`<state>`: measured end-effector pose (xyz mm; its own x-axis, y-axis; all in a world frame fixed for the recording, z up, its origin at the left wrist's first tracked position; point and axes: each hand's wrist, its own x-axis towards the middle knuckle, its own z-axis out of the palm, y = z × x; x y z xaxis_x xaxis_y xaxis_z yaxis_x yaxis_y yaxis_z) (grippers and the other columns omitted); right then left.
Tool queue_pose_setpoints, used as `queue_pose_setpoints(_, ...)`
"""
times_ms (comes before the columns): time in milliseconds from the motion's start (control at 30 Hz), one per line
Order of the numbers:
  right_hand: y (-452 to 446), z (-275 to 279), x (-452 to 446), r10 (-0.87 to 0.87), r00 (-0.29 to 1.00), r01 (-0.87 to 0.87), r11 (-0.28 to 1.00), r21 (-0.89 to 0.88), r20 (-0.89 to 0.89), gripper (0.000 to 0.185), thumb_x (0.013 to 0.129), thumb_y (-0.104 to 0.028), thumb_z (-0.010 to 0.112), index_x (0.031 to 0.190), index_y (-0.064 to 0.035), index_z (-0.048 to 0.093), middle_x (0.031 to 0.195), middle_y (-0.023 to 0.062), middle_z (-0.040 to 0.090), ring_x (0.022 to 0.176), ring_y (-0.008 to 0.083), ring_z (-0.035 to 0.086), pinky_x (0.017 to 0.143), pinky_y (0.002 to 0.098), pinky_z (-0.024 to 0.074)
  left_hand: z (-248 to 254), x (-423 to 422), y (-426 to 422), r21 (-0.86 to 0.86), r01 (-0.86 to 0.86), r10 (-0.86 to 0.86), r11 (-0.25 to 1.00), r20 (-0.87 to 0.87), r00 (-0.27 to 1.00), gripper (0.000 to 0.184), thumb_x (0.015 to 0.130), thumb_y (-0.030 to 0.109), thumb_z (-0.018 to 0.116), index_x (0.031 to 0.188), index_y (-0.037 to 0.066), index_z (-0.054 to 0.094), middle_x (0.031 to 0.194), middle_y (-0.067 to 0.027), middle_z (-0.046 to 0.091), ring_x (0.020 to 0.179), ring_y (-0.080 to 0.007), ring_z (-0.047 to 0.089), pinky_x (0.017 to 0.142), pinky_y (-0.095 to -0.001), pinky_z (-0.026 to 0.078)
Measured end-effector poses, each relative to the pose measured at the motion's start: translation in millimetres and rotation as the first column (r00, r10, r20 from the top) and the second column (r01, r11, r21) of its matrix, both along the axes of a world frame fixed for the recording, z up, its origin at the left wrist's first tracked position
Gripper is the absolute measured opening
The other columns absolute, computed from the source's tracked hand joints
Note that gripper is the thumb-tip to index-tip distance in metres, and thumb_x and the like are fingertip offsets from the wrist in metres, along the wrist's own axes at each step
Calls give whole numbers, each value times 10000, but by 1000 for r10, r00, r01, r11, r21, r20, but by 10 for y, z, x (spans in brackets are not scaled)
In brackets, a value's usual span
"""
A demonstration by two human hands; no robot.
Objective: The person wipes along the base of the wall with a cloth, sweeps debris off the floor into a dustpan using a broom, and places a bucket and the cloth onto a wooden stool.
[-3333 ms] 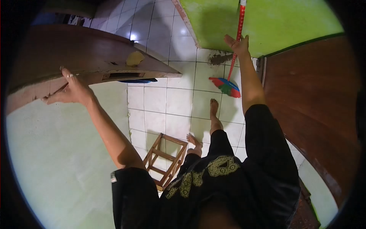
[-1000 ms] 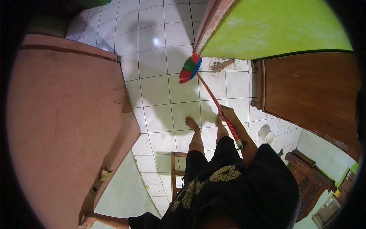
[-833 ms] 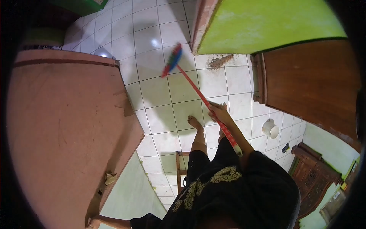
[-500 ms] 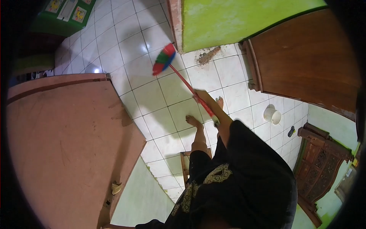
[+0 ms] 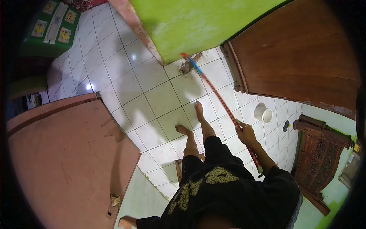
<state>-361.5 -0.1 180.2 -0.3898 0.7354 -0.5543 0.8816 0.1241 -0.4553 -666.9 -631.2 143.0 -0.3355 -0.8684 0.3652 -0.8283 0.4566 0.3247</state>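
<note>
Right grip (image 5: 246,134) is clasping the broom (image 5: 218,96), its head (image 5: 196,66) sitting by dirt (image 5: 185,68) near the wall (image 5: 183,28); flicking hard could scatter it. Left grip (image 5: 127,222) is showing beside the door (image 5: 72,160), spread unclear.

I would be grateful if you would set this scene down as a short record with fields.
Right hand: closed around the broom stick
Left hand: at the bottom edge of the view, near the door; touch unclear
Broom head: over the debris in this view; contact cannot be told
Debris: on the tiles, by the foot of the green wall
Bucket: white, on the tiles
Stool: partly hidden
</note>
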Motion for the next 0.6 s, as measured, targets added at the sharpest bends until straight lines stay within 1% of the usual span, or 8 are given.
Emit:
queue_pose_setpoints(67,178,-208,178,-90,993,88,996,28,77,377,859,-181,495,1219,-69,521,452,59,464,377,123,439,401,313,388,-49,136,131,-10,-15,16,1000,74,997,461,789,372,612,1059,12,512,1120,-245,429,1006,-358,500,803,-474,477)
queue_pose_setpoints(100,246,-336,267,-191,979,192,981,3,75,366,864,-175,484,1206,-51,525,455,73,477,387,135,477,421,309,435,-72,213,196,-15,-26,28,1000,114,993,460,788,371,613,1060,14,513,1121,-245,429,1005,-358,500,803,-474,477)
queue_pose_setpoints(267,855,-1310,405,-255,960,235,958,162,117,373,811,-126,496,1164,-14,539,668,194,603,504,262,593,505,362,488,-151,565,543,-27,-50,56,998,264,963,456,787,370,614,1064,20,518,1123,-244,430,1002,-358,501,804,-473,475)
queue_pose_setpoints(333,1196,-1672,266,-161,974,127,970,208,157,275,787,-120,484,1025,-31,589,832,238,604,767,366,605,690,451,480,-185,645,662,-23,41,-31,999,313,949,454,787,369,615,1066,23,521,1124,-244,430,1000,-358,502,804,-473,474)
queue_pose_setpoints(367,1360,-1750,128,-137,974,103,978,183,181,237,776,-108,483,963,-5,586,832,239,602,807,376,597,719,459,475,-184,649,728,-13,108,-97,994,339,936,454,786,369,615,1066,24,522,1124,-244,430,1000,-358,502,804,-473,473)
queue_pose_setpoints(433,1575,-1991,-37,-49,965,7,987,160,259,187,752,-88,517,896,13,581,866,214,614,840,372,606,729,434,490,-232,665,823,-33,293,-255,956,410,876,383,769,318,635,1094,132,554,1120,-217,454,957,-350,507,815,-463,437)
queue_pose_setpoints(500,1621,-1733,-253,19,951,-63,989,134,309,251,734,-76,500,951,15,588,838,211,594,797,367,585,695,444,474,-306,661,882,-26,517,-461,856,415,784,385,749,244,651,1099,126,542,1047,-195,488,942,-357,492,811,-477,416)
queue_pose_setpoints(600,1591,-1776,-9,177,939,-220,968,118,295,282,724,-68,508,985,9,578,847,213,597,797,362,587,682,454,472,-284,609,1204,67,653,-614,755,421,667,402,730,157,643,1110,106,523,1060,-206,476,967,-364,482,816,-495,407)
